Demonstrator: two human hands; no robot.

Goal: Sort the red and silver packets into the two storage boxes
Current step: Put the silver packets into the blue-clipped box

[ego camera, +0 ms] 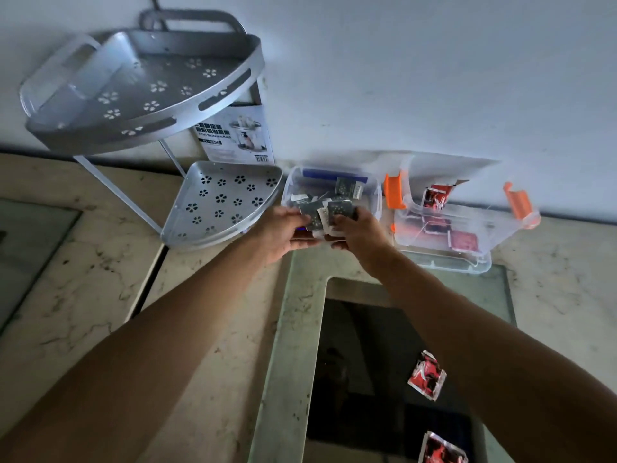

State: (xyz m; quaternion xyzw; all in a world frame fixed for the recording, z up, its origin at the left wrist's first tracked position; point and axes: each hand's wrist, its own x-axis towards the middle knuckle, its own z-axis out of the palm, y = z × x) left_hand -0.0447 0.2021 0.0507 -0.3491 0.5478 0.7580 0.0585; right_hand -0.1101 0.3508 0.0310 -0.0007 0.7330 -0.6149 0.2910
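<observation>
A clear storage box with blue clips stands against the wall and holds several silver packets. Both hands reach over its near edge. My left hand and my right hand together hold a bunch of silver packets above that edge. To the right, a clear box with orange clips contains several red packets. Two red packets lie near me, one on the dark glass and another at the bottom edge.
A grey two-tier corner shelf rack stands at the left, upper tier and lower tier beside the blue-clip box. Its printed cardboard label leans on the wall. The counter is marble with inset glass panels.
</observation>
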